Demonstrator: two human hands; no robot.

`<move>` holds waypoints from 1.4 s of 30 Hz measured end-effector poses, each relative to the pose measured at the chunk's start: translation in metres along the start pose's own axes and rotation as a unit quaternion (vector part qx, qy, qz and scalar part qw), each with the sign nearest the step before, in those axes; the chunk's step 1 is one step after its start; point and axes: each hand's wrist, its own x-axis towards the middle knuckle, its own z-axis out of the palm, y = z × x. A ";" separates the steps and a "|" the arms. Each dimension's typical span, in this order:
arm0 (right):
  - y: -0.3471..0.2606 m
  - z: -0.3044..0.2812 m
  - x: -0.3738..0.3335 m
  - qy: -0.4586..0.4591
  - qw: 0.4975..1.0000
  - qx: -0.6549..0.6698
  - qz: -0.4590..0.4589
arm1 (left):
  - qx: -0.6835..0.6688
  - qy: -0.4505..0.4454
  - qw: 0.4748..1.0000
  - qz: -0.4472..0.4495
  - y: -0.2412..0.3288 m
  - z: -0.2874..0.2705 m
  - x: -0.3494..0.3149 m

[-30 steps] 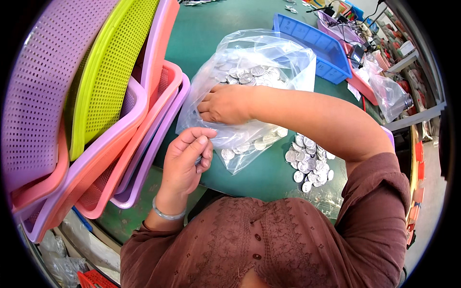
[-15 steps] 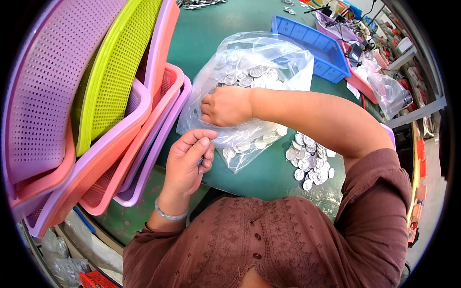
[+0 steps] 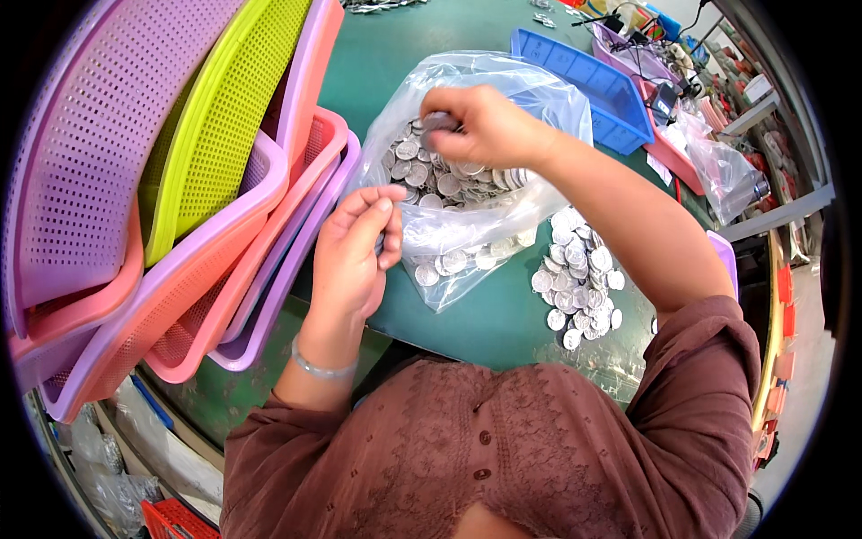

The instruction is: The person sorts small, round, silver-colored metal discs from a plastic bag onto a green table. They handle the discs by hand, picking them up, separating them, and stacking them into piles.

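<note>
A clear plastic bag lies open on the table with many round silver coin-like discs inside. Over its mouth, my right hand is closed around one or more of these discs, blurred at the fingertips. My left hand is at the bag's near left edge, fingers curled and thumb against the index finger. A bit of grey metal, seemingly a disc, shows between its fingers; the rest is hidden. To the right of the bag is a loose pile of the same discs, lying on the tabletop.
Purple, pink and yellow-green perforated plastic baskets lean in a stack at the left, close to my left hand. Behind the bag stands a blue plastic tray. Pink bins, cables and a plastic bag of items crowd the far right.
My right hand has risen out of the bag's contents and moved up, now with discs in its fingers. My left hand has shifted slightly up. The bag's mouth looks wider, showing more discs.
</note>
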 end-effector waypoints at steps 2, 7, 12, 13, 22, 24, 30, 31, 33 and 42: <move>-0.002 -0.016 -0.006 0.008 0.989 0.098 0.109 | -0.007 0.015 1.000 0.009 0.000 0.007 0.008; -0.009 -0.039 -0.028 0.161 0.897 0.365 0.192 | 0.106 -0.017 0.993 0.054 -0.004 0.020 0.037; -0.030 -0.049 -0.053 0.232 0.824 0.475 0.203 | 0.285 -0.030 0.950 0.122 -0.019 0.025 0.058; -0.032 -0.052 -0.060 0.233 0.817 0.487 0.201 | 0.303 -0.032 0.943 0.138 -0.018 0.029 0.057; -0.078 0.002 -0.157 0.288 0.828 0.420 0.235 | -0.214 -0.208 0.922 -0.246 -0.052 0.081 -0.021; -0.079 0.021 -0.171 0.291 0.869 0.321 0.241 | -0.283 -0.219 0.870 -0.338 -0.059 0.089 -0.019; -0.059 0.052 -0.197 0.298 0.936 -0.026 0.185 | -0.342 -0.151 0.848 -0.375 -0.120 0.100 -0.017; -0.058 0.051 -0.197 0.294 0.936 -0.079 0.177 | -0.345 -0.126 0.850 -0.378 -0.127 0.102 -0.017; -0.057 0.049 -0.197 0.286 0.928 -0.181 0.158 | -0.365 -0.144 0.838 -0.379 -0.134 0.105 -0.014; -0.055 0.031 -0.215 0.302 0.908 -0.264 0.119 | -0.384 -0.187 0.835 -0.347 -0.154 0.126 -0.013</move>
